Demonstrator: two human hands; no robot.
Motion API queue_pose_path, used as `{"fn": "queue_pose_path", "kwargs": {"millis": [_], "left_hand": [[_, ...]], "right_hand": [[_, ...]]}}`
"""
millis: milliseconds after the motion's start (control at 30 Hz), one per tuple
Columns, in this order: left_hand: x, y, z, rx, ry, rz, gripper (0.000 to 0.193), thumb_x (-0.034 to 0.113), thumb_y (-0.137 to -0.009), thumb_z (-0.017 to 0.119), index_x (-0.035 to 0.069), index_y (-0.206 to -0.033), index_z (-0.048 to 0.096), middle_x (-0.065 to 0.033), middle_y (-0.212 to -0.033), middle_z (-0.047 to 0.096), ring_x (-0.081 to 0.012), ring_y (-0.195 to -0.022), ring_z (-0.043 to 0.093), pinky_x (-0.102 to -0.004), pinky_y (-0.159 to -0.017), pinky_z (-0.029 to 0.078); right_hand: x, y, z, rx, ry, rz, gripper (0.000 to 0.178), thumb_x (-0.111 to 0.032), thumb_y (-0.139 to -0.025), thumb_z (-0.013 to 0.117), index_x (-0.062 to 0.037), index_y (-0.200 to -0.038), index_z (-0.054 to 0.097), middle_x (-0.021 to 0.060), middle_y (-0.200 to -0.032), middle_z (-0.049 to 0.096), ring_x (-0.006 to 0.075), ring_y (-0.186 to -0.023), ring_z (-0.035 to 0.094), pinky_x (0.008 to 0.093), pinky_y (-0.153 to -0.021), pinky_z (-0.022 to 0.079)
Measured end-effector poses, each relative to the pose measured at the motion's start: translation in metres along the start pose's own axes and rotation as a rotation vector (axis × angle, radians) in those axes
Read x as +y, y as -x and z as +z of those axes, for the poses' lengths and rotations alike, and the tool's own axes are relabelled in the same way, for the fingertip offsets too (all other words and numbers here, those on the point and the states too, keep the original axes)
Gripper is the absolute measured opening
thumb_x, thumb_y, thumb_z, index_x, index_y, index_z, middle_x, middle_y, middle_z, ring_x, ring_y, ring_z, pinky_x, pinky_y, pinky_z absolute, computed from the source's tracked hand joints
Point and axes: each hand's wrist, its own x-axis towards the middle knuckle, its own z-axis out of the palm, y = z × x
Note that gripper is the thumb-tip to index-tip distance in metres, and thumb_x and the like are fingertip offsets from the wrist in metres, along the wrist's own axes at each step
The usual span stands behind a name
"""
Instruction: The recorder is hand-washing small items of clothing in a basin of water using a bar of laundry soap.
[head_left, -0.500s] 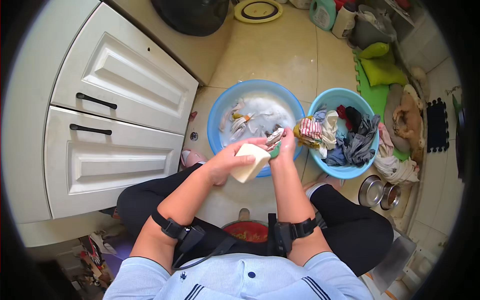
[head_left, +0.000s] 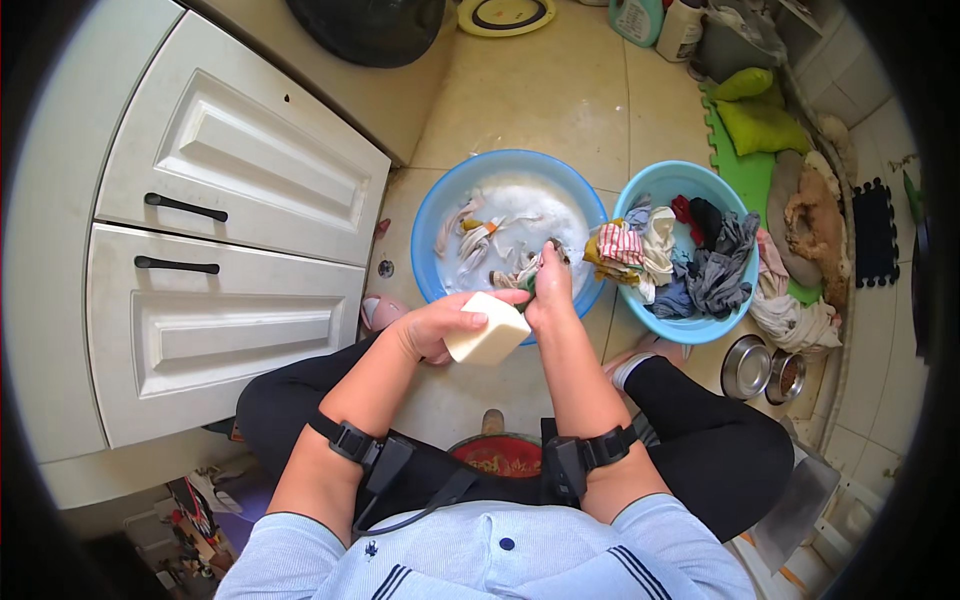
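A thick cream-coloured bar of soap (head_left: 488, 333) is gripped in my left hand (head_left: 436, 326), over the near rim of the blue basin (head_left: 420, 225). My right hand (head_left: 552, 290) is curled around a small wet cloth (head_left: 520, 272) with white, dark and green parts, above the sudsy water; its exact kind cannot be made out. Part of that cloth hides behind my fingers. Pale wet clothes (head_left: 478, 240) float in the foam toward the left of the basin.
A second light blue basin (head_left: 690, 338) on the right holds several garments (head_left: 720, 275); a striped one hangs over its rim. Beside it are metal bowls (head_left: 745, 368) and piled laundry (head_left: 795, 322). White cabinet doors (head_left: 240, 330) stand at left, bottles (head_left: 680, 32) at the back.
My right hand has turned and moved slightly away from me with the cloth, which now hangs lower over the water. The soap has shifted a little left, still in my left hand.
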Motion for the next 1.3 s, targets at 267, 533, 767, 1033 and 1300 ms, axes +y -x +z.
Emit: {"fn": "queue_pose_path", "kwargs": {"millis": [267, 533, 767, 1033, 1300], "left_hand": [[0.025, -0.001, -0.017, 0.134, -0.079, 0.173, 0.075, 0.032, -0.073, 0.063, 0.0, -0.131, 0.027, -0.012, -0.112, 0.051, -0.0181, -0.099, 0.052, -0.0296, -0.084, 0.042], [0.03, -0.02, -0.015, 0.63, -0.317, 0.406, 0.07, 0.031, -0.077, 0.062, -0.001, -0.129, 0.03, -0.0121, -0.12, 0.045, -0.0193, -0.106, 0.048, -0.03, -0.091, 0.037], [0.0, -0.05, 0.034, 0.898, -1.497, 0.576, 0.072, 0.031, -0.066, 0.067, 0.002, -0.124, 0.036, -0.0222, -0.115, 0.044, -0.0365, -0.105, 0.044, -0.0398, -0.091, 0.035], [0.0, -0.06, 0.007, 1.105, -1.123, 0.598, 0.074, 0.034, -0.069, 0.066, -0.003, -0.125, 0.035, -0.0224, -0.113, 0.043, -0.0345, -0.104, 0.045, -0.0369, -0.089, 0.037], [-0.013, -0.059, 0.019, 0.969, -1.296, 0.646, 0.072, 0.034, -0.068, 0.065, -0.003, -0.123, 0.037, -0.0233, -0.111, 0.044, -0.0359, -0.102, 0.045, -0.0399, -0.088, 0.037]], "right_hand": [[-0.016, -0.01, -0.019, -0.291, -0.152, 0.172, 0.014, -0.018, -0.085, 0.048, -0.0054, -0.089, 0.053, 0.0085, -0.085, 0.06, 0.0218, -0.08, 0.058, 0.0376, -0.076, 0.047], [-0.023, -0.001, -0.011, -0.513, -0.394, 0.349, 0.032, -0.034, -0.086, 0.042, -0.005, -0.092, 0.055, 0.0108, -0.092, 0.06, 0.0259, -0.088, 0.058, 0.0393, -0.082, 0.045], [-0.012, 0.02, -0.004, -0.453, -0.281, 0.334, 0.048, -0.038, -0.09, 0.031, 0.0007, -0.114, 0.046, 0.0136, -0.107, 0.056, 0.0281, -0.098, 0.055, 0.0378, -0.086, 0.043], [-0.005, 0.018, 0.003, -0.349, -0.162, 0.185, 0.043, -0.035, -0.088, 0.037, 0.0004, -0.107, 0.05, 0.0149, -0.104, 0.057, 0.0279, -0.095, 0.056, 0.0372, -0.086, 0.043], [0.0, 0.0, -0.018, -0.397, -0.225, 0.326, 0.05, -0.042, -0.089, 0.032, -0.0006, -0.114, 0.045, 0.0165, -0.109, 0.054, 0.0312, -0.1, 0.053, 0.041, -0.088, 0.041]]}}
